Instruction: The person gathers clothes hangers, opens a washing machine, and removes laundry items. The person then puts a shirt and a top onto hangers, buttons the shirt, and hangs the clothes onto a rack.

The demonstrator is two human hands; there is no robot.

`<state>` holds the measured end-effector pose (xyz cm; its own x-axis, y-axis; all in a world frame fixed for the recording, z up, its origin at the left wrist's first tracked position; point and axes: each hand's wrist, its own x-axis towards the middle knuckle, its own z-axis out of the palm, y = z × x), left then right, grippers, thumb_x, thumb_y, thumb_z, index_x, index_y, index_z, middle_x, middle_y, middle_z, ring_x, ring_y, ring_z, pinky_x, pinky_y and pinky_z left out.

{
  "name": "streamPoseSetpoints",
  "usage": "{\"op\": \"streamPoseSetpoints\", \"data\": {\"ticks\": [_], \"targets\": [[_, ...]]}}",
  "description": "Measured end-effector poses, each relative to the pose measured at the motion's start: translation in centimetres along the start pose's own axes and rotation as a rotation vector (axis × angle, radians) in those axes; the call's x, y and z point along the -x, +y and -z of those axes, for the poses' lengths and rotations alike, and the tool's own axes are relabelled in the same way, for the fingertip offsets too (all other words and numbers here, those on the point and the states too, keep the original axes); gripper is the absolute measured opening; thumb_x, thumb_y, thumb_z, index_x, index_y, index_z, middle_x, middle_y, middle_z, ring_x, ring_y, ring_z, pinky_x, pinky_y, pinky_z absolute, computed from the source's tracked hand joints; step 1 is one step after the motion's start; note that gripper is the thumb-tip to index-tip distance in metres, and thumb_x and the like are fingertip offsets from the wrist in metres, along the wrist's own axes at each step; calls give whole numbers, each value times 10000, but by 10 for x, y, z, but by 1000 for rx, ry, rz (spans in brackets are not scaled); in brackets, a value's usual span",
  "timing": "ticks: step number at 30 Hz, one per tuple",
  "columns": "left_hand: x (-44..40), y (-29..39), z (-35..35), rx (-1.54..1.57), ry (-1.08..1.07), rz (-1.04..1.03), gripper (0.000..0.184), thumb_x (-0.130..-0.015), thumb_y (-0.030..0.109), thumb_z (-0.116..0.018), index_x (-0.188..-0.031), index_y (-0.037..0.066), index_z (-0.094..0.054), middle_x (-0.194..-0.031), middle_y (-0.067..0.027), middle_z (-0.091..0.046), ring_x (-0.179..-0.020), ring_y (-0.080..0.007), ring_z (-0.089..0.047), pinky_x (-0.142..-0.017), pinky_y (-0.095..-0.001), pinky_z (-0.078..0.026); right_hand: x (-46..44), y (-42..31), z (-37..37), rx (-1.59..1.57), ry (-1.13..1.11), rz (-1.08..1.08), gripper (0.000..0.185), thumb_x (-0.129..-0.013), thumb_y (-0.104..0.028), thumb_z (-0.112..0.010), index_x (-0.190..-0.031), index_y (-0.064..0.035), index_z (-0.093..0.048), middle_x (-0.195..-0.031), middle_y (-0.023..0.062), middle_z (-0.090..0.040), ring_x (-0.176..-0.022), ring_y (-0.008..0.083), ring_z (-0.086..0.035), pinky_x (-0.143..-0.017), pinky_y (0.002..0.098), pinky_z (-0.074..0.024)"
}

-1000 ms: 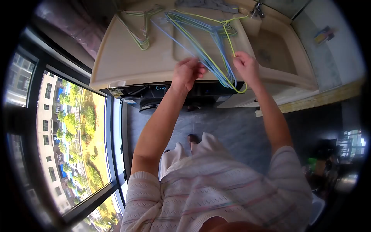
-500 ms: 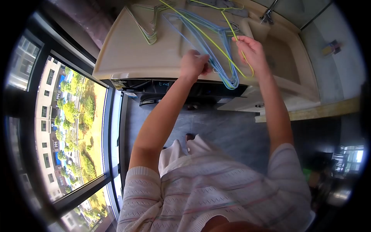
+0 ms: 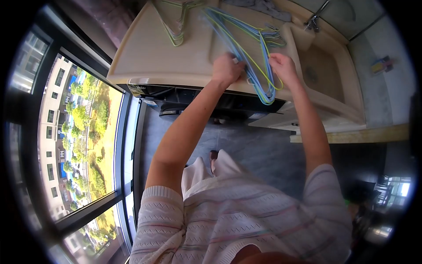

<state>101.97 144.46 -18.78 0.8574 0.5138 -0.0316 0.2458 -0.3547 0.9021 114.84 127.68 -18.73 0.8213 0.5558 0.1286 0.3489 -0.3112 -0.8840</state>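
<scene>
A bundle of blue and yellow-green hangers lies across the front edge of the beige counter, its rounded ends sticking out over the edge. My left hand is closed around the left side of the bundle. On the other side, my right hand pinches the yellow-green hanger near its right corner, with the blue ones close beside it. The hooks point to the right, towards the sink. A few pale green and white hangers lie apart at the back left of the counter.
A sink basin with a metal faucet is at the right. Grey cloth lies at the back. Below the counter is a black washing machine; a window stands at the left.
The yellow-green hanger was lifted and shifted above the blue ones, and now lies lower, lined up with them. Both my hands have moved slightly right with the bundle.
</scene>
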Motion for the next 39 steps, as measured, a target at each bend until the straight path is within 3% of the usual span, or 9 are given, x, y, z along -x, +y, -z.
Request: {"op": "streamPoseSetpoints", "data": {"ticks": [5,8,10,14,19,22,25,29,39], "targets": [[6,7,5,98,-35,109,478,-742,250,-615,-1096,-54,-511,-662,-141,-636,-587,-204,-636,-612,-305,-506,4,2,7,189,149,72,226,-828,-203,-601,-922,2,-613,-653,-1,-572,-527,45,-481,-481,193,-387],[15,-2,14,290,-39,31,459,-772,148,-606,-1141,-88,-467,-728,-107,-615,-545,-147,-594,-477,-252,-485,39,-17,33,-85,107,-52,197,-842,-212,-591,-856,-18,-614,-603,-19,-522,-505,25,-436,-463,172,-355],[39,-8,35,461,-60,3,395,-810,118,-576,-1146,-61,-471,-767,-86,-604,-592,-130,-586,-512,-238,-479,83,-29,43,-63,21,-129,186,-851,-216,-582,-813,-35,-606,-575,-33,-478,-491,9,-394,-449,158,-321],[100,-49,66,636,-15,99,237,-835,101,-560,-1046,-7,-553,-757,-55,-603,-611,-103,-576,-542,-208,-463,164,32,21,79,-317,-351,168,-828,-167,-585,-856,-4,-613,-630,10,-568,-566,67,-518,-529,212,-419],[166,-143,57,456,-34,437,218,-807,68,-545,-1005,-19,-576,-741,-61,-603,-581,-112,-570,-510,-228,-463,180,146,-40,505,-418,-271,441,-740,-204,-643,-1126,-26,-525,-1003,129,-618,-883,219,-605,-778,314,-477],[208,-171,50,439,-73,555,241,-784,57,-528,-1005,-24,-577,-734,-62,-601,-583,-115,-570,-506,-232,-461,177,172,-86,765,-579,-182,589,-735,-251,-637,-1239,-50,-410,-1229,140,-493,-1106,291,-491,-890,383,-423],[244,-189,46,435,-48,634,246,-774,63,-525,-997,-25,-579,-724,-58,-599,-582,-117,-569,-508,-234,-458,171,176,-120,877,-625,-235,636,-737,-283,-637,-1259,-34,-371,-1279,153,-439,-1162,285,-441,-928,387,-394],[287,-204,48,431,-44,695,239,-756,81,-541,-968,-15,-593,-676,-36,-583,-573,-99,-556,-513,-236,-449,160,170,-149,959,-603,-469,627,-744,-315,-642,-1226,-6,-386,-1236,188,-465,-1140,291,-463,-920,388,-404],[448,-292,65,424,-2,785,205,-788,80,-517,-958,-5,-595,-707,-45,-602,-587,-93,-556,-511,-232,-453,188,186,-167,989,-230,-347,575,-745,-406,-650,-1063,21,-434,-1028,221,-566,-979,358,-546,-823,405,-457]]}}
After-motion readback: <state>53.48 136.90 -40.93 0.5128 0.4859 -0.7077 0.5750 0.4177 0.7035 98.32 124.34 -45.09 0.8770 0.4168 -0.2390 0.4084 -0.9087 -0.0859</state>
